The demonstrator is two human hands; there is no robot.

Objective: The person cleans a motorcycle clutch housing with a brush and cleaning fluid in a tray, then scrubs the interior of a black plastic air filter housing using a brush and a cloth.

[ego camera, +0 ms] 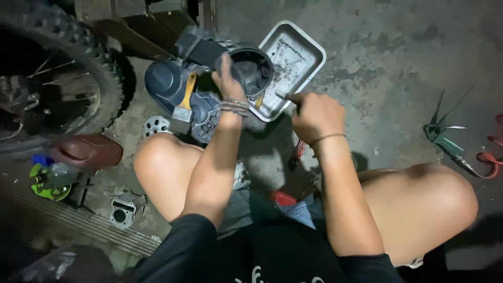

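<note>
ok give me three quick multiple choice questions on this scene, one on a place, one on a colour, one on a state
1. Where is the metal tray?
A. right of the engine
B. on the person's knee
C. under the tyre

2. What colour is the handle of the brush lying on the engine?
A. green
B. yellow
C. white

3. What is the left hand doing?
A. hanging free
B. resting on the floor
C. gripping the engine's round opening

Answers: 1 A, the tray sits on the floor just right of the engine. 2 B, the handle is yellow. 3 C, its fingers curl over the rim.
</note>
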